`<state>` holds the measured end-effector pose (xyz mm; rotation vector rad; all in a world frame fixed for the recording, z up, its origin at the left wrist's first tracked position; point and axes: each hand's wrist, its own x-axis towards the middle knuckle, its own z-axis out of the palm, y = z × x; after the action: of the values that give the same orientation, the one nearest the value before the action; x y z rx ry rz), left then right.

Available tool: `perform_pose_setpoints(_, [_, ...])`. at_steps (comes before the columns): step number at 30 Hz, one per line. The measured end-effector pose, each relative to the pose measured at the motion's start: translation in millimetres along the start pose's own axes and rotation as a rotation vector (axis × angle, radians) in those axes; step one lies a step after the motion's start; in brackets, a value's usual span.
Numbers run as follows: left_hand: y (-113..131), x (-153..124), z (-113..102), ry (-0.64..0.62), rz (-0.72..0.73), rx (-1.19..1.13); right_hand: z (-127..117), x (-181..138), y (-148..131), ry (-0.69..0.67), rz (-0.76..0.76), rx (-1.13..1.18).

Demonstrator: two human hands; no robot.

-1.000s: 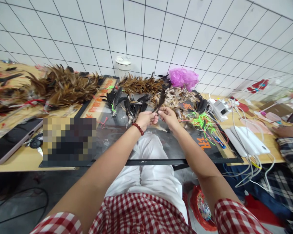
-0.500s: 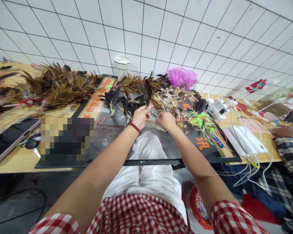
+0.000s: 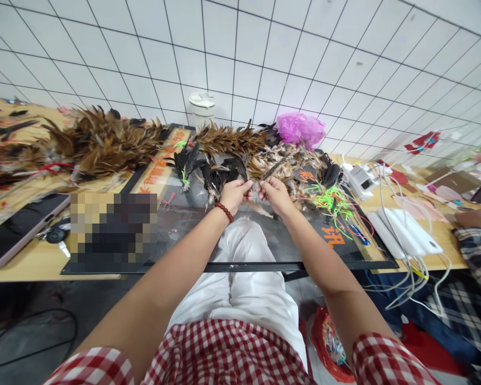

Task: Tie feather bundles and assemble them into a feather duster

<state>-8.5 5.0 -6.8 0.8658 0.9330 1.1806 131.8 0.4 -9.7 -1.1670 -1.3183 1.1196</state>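
Above the tabletop's dark glass sheet [image 3: 192, 230], my left hand [image 3: 234, 195] is closed in a pinch on a dark feather [image 3: 241, 169]. Close on its right, my right hand [image 3: 276, 194] pinches a brown-grey feather [image 3: 273, 170]. The fingertips of both hands nearly meet, and the quill ends between them are too fine to make out. Beyond my left hand lie loose black feathers [image 3: 220, 170]. Behind my right hand spreads a pile of mottled brown and white feathers [image 3: 292, 158]. A row of brown feathers [image 3: 228, 138] lies farther back.
Bright green ties [image 3: 332, 198] and blue pens [image 3: 359, 234] are to the right, before white power banks [image 3: 404, 231] with cables. A pink plastic bag [image 3: 300, 130] and a lidded cup [image 3: 201, 107] stand by the wall. Leftward are a phone [image 3: 26, 227], keys [image 3: 56, 234] and bundled brown feathers [image 3: 104, 141].
My right hand has turned from a fist into a fingertip pinch, with a brown-grey feather now showing in it. The dark feather in my left hand has tipped lower. Both hands are closer together.
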Motion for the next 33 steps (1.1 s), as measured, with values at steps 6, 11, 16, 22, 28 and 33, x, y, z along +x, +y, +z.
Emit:
perform_pose_setpoints(6, [-3, 2, 0, -0.024, -0.035, 0.035, 3, -2, 4, -0.025, -0.151, -0.071])
perform_pose_setpoints(11, [0, 1, -3, -0.161, -0.078, 0.127, -2, -2, 2, -0.052, -0.197, -0.132])
perform_pose_setpoints(16, [5, -2, -2, -0.121, -0.084, -0.002, -1, -7, -3, -0.026, -0.231, -0.126])
perform_pose_setpoints(22, [7, -2, -5, -0.155, -0.112, -0.155, -3, -10, 2, 0.011, -0.399, -0.387])
perform_pose_setpoints(28, [8, -5, -2, -0.166, -0.144, -0.110, -9, -5, 9, 0.087, -0.420, -0.406])
perform_pose_setpoints(33, [6, -4, 2, -0.027, -0.047, -0.017, -10, -3, 12, 0.005, -0.341, -0.428])
